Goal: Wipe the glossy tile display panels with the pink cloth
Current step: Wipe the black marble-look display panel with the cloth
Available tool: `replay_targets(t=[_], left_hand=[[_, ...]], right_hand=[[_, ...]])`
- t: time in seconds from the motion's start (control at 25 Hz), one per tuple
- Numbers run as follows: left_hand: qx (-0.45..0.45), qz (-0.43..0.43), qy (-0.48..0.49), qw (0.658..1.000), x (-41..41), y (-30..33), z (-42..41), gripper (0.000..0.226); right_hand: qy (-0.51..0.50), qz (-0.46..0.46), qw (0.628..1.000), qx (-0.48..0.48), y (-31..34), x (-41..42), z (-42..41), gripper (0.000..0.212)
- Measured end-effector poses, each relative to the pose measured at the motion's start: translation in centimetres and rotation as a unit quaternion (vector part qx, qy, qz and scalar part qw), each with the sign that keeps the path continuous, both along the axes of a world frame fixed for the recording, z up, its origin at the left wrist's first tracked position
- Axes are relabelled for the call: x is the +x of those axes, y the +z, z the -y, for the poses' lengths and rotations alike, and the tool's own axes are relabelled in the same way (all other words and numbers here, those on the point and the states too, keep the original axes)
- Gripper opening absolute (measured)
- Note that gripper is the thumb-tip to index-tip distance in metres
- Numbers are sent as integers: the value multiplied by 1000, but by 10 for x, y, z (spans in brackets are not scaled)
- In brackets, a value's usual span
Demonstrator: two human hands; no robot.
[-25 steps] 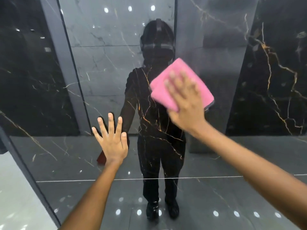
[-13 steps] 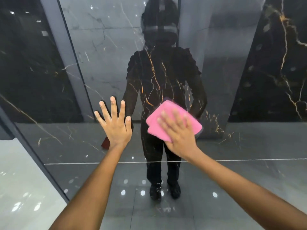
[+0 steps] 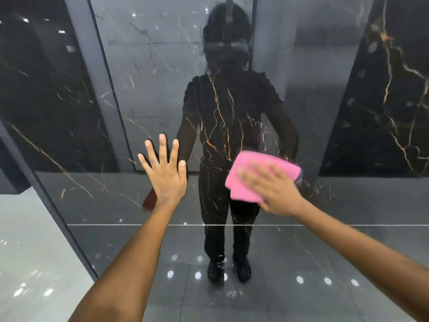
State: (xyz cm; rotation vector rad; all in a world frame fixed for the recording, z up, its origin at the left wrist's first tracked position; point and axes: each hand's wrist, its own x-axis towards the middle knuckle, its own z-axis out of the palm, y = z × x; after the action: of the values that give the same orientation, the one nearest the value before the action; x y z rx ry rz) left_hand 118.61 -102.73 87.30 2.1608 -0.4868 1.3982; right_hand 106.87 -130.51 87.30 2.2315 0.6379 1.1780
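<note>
Pressing pink cloth (image 3: pixel 260 175), right hand (image 3: pixel 276 194) flat

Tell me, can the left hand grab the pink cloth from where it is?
Probably yes. The left hand lies flat on the tile panel beside the pink cloth, bare panel between them, though the right hand covers it.

We stand in a tile showroom. Tall glossy black marble-look display panels with gold veins (image 3: pixel 394 89) face us, mirroring ceiling spotlights and a polished grey tiled floor (image 3: pixel 27 240).
</note>
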Motion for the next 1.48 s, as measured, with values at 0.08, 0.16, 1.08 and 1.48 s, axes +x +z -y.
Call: replay_targets(t=[0.08,0.16,1.08,1.48], left_hand=[[-61,-54,-8,997,-17,11,12,52],[-121,-42,-37,991,-35,39,30,53],[-2,102,39,994,-3,246,80,59],[-108,127,-68,984,-45,349,89,55]], right_hand=[[25,-80,984,-156,-22,-9,4,94],[22,-25,991,-128,12,-17,25,89],[59,-17,980,-191,205,4,37,73],[22,62,995,-75,320,5,36,77]])
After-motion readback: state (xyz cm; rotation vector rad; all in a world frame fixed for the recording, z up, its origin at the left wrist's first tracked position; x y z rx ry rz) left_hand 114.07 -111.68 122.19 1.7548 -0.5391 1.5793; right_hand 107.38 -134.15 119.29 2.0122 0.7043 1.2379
